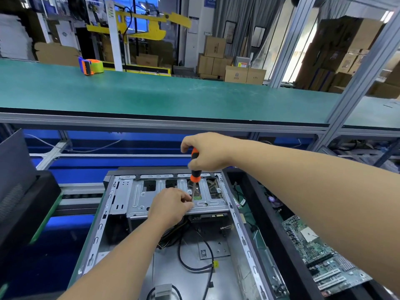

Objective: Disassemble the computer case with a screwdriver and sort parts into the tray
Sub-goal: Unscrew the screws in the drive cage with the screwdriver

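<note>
Orange screwdriver in right hand grip (upright), over case

Mobo in tray right of case.

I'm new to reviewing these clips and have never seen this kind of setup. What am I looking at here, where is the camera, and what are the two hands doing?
There is no robot here: a person works with bare hands, and the single picture comes from a wide-angle camera worn on the head, looking forward and down.

In front lies an open grey metal computer case with black cables inside. The right hand grips an orange-and-black screwdriver, held nearly upright with its tip down on the silver metal drive bracket. The left hand rests on that bracket, its fingers pinching the screwdriver shaft near the tip.

To the right, a black tray holds a green circuit board. On the green shelf above sits an orange tape dispenser.
</note>
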